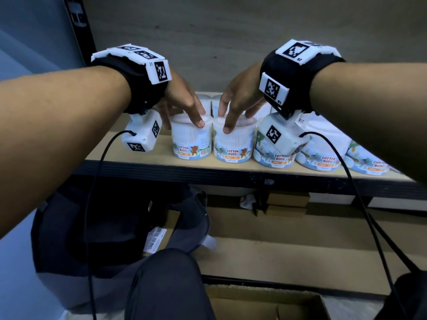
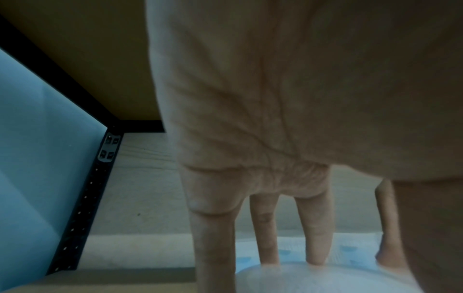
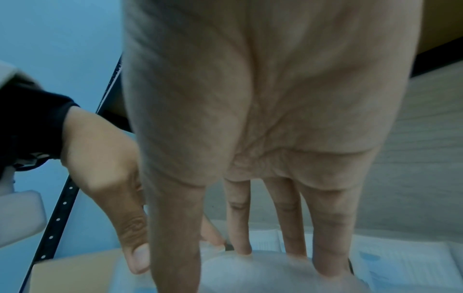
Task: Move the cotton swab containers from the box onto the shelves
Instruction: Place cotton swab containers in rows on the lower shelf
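Nearest the camera, below the shelf, there's the open cardboard box on the floor beside the person's knee, so that's the source. Up at the shelf's front edge, both hands are setting tubs down. The left hand has its fingers spread over the lid of the left container and curled around its rim, and the right hand grips the right container the same way, the two tubs touching. Looks like the placing step, nearly done. Next move, I'd guess: let go without knocking them, then go back down to the box. More cotton bud tubs line the shelf's front to the right, others stand behind. The shelf is light wood on a black metal frame, with a pale wood-grain back panel and a blue wall to its left.
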Motion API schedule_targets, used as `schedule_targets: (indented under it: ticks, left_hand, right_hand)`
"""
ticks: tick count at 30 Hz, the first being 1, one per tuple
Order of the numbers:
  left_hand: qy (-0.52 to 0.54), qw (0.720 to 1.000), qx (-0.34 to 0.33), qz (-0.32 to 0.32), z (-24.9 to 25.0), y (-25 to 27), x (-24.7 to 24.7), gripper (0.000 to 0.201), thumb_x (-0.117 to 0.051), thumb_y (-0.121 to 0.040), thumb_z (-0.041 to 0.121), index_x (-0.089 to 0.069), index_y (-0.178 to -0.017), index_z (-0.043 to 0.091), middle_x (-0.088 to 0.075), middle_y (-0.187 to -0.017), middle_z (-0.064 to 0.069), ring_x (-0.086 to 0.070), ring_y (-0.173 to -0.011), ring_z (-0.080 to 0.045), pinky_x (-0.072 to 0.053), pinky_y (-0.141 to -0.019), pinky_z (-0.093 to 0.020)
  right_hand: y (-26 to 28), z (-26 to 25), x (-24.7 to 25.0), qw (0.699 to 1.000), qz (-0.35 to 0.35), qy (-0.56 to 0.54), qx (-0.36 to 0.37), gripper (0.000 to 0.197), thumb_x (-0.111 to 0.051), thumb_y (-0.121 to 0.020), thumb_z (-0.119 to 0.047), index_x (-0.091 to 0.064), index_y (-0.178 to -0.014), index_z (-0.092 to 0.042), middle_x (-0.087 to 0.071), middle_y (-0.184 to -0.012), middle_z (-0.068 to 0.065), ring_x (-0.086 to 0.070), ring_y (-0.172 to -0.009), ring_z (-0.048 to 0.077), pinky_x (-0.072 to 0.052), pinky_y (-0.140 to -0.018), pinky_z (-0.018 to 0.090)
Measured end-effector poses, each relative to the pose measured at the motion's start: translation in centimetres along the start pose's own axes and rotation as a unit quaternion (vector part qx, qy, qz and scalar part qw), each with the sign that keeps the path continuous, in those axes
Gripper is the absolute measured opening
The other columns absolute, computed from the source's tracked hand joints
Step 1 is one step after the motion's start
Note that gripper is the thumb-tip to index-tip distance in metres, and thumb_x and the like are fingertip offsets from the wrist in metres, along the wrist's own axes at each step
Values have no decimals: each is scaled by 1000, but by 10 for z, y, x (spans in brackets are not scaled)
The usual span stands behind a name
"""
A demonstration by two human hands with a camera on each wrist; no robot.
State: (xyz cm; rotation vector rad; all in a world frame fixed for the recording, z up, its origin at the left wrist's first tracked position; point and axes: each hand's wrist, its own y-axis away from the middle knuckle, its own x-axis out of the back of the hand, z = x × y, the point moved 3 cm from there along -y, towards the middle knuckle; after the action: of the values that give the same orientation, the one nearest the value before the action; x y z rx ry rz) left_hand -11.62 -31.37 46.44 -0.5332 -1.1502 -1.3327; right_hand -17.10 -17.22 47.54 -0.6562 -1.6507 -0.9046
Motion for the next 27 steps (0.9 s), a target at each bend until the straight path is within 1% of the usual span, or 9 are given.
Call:
schedule_targets:
  ticks: [3, 5, 9, 13, 18, 21, 23, 25, 27]
  left_hand:
    - [7, 1000, 6, 5, 2, 3, -1, 61, -80, -79, 23, -58, -135, 21, -54, -134, -14, -50, -123, -38, -55, -87, -53]
    - [9, 1000, 7, 8, 3, 5, -2, 61, -80, -79, 25, -58, -135, 21, -54, -131, -13, -50, -122, -38, -55, -87, -53]
    - [18, 1000, 5, 9, 5, 8, -4, 54, -78, -81, 25, -60, -131, 19, -57, -118, -10, -58, -103, -33, -55, -86, -48]
    - [18, 1000, 5, 9, 6, 10, -4, 49, -76, -83, 25, -61, -129, 17, -56, -118, -9, -57, -96, -30, -55, -83, -45]
    - [19, 1000, 0, 1, 6, 10, -4, 49, -75, -83, 24, -62, -129, 16, -62, -97, -3, -62, -83, -21, -56, -82, -44]
    - [18, 1000, -2, 6, 5, 9, -3, 49, -76, -82, 25, -63, -129, 16, -63, -95, -2, -63, -81, -21, -56, -84, -44]
    - [15, 1000, -3, 6, 5, 8, -3, 49, -76, -82, 25, -63, -128, 16, -64, -97, -3, -64, -81, -22, -56, -83, -44]
    - [15, 1000, -2, 3, 4, 7, -3, 51, -77, -82, 26, -62, -129, 16, -62, -111, -7, -63, -82, -23, -56, -80, -43]
    - [14, 1000, 0, -1, 4, 6, -3, 53, -78, -80, 27, -63, -130, 17, -57, -127, -11, -62, -89, -26, -58, -77, -42]
  right_hand:
    - [2, 2, -2, 1000, 11, -13, 11, 52, -85, -73, -30, -66, -120, -19, -61, -125, 8, -59, -115, 20, -51, -100, 35]
    - [3, 2, -2, 1000, 11, -16, 12, 50, -85, -73, -31, -67, -118, -20, -62, -124, 7, -60, -113, 20, -52, -99, 35]
    - [3, 2, -3, 1000, 12, -22, 13, 50, -85, -72, -33, -68, -117, -22, -63, -123, 6, -61, -112, 20, -52, -98, 35]
    - [5, 3, -3, 999, 16, -30, 18, 52, -84, -73, -33, -67, -120, -21, -63, -123, 4, -59, -113, 18, -51, -99, 34]
    - [6, 4, -3, 999, 21, -30, 20, 51, -83, -75, -34, -66, -121, -21, -62, -124, 4, -58, -113, 17, -51, -100, 34]
    - [5, 5, -3, 999, 16, -31, 21, 49, -83, -75, -34, -67, -120, -22, -63, -124, 3, -59, -112, 16, -51, -99, 34]
    - [4, 4, -3, 999, 12, -32, 21, 50, -83, -74, -35, -67, -119, -23, -63, -125, 5, -59, -112, 18, -51, -99, 34]
    - [3, 3, -3, 999, 9, -31, 20, 51, -84, -73, -36, -67, -120, -24, -62, -126, 6, -60, -112, 19, -51, -99, 34]
    - [3, 3, -2, 999, 8, -28, 18, 55, -84, -71, -40, -66, -121, -25, -61, -127, 6, -60, -112, 20, -51, -99, 34]
